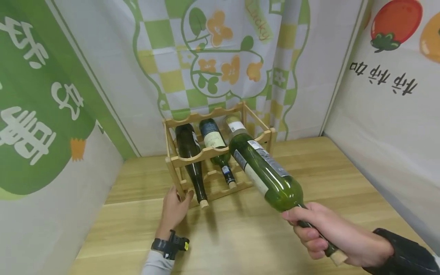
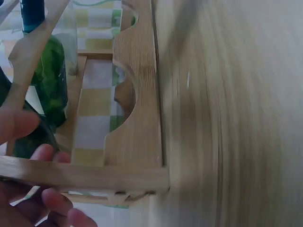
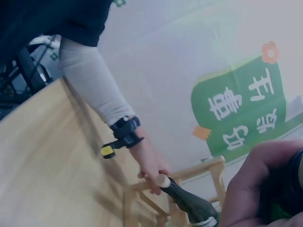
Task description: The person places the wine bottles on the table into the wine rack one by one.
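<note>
My right hand (image 1: pixel 319 229) grips a green wine bottle (image 1: pixel 271 175) by its corked neck. The bottle slants, its base over the right front of a wooden wine rack (image 1: pixel 206 154). At the rack's lower front left corner, my left hand (image 1: pixel 174 206) holds the frame; in the left wrist view its fingers curl around a wooden bar (image 2: pixel 85 174). A dark corked bottle (image 1: pixel 187 143) lies in the rack's left slot. Beside it rests a green bottle (image 1: pixel 213 137) with a cream label. A pale bottle (image 1: pixel 235 124) at the right is partly hidden behind the held one.
The rack stands on a wood-grain table (image 1: pixel 240 236), close to a checkered curtain (image 1: pixel 165 49) at the back. Printed panels rise on the left (image 1: pixel 27 114) and right (image 1: pixel 385 114). The rack's lower tier lies beneath the bottles.
</note>
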`<state>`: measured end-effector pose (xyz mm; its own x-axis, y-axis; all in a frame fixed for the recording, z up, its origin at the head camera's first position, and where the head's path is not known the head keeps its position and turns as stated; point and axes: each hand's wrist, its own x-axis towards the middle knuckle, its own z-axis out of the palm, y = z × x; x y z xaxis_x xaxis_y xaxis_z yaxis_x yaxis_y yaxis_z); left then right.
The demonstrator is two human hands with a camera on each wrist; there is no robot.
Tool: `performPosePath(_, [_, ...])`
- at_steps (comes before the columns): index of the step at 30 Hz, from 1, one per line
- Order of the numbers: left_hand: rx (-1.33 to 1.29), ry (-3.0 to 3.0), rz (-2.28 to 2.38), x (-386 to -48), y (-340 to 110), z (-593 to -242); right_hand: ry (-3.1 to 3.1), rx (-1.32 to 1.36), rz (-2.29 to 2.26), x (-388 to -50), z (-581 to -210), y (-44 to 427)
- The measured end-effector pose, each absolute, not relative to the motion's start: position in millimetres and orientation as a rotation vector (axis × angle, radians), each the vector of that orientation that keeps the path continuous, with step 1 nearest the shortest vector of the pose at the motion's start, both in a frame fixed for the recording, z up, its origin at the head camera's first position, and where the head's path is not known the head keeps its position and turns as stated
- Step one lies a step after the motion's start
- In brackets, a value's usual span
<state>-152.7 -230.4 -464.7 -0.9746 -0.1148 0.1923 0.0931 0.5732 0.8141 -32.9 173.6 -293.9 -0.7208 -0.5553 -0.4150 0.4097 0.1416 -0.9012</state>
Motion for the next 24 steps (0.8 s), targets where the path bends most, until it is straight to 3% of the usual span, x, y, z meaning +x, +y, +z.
performPosePath(13, [0.12,-2.383,-1.335,-164.9,-221.2,-483.6,1.694,-0.244,-1.713,-55.9,-262.1,172.2])
performPosePath(24, [0.077,-2.45,-1.45,-166.5,-225.3,-484.8,1.986,-0.266,-1.682,-115.0,-225.5,162.1])
